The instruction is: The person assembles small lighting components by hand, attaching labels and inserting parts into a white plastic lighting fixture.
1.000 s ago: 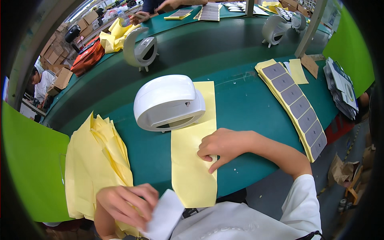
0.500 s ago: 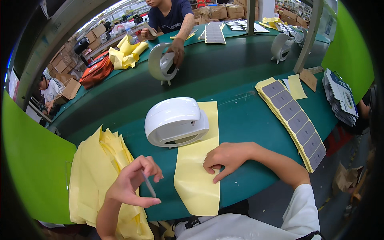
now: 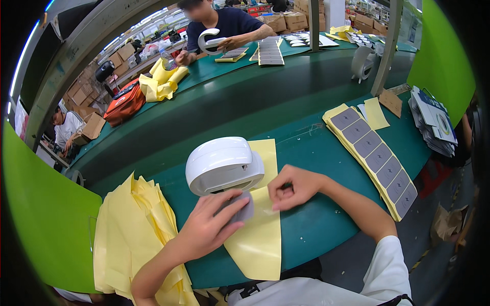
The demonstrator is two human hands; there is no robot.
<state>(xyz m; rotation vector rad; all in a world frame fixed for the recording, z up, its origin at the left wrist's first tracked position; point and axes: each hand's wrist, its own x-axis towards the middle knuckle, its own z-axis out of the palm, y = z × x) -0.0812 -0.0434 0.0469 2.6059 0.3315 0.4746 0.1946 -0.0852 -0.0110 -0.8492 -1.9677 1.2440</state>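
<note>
My left hand [image 3: 206,222] holds a grey rounded-square sticker [image 3: 244,208] between its fingers, over a yellow backing sheet [image 3: 258,250]. To its right, my right hand [image 3: 293,187] is closed in a pinch above the same sheet. Something thin and see-through seems to show by its fingertips, too faint to name. Just beyond my left fingers stands a glossy white curved device [image 3: 219,158] with an open hollow facing me. It rests partly on the far end of the yellow sheet, and my left hand hides part of its near edge.
A heap of yellow sheets [image 3: 130,234] lies left. Right are a stack of grey sticker sheets [image 3: 375,153] and printed cards [image 3: 434,122]. Beyond the dark conveyor belt [image 3: 224,107], a co-worker [image 3: 224,25] holds another white curved device. Green panels [image 3: 46,219] flank the bench.
My left hand has moved right and forward with the grey sticker, now over the yellow sheet. My right hand has lifted and pinched. The co-worker has picked a device off the belt.
</note>
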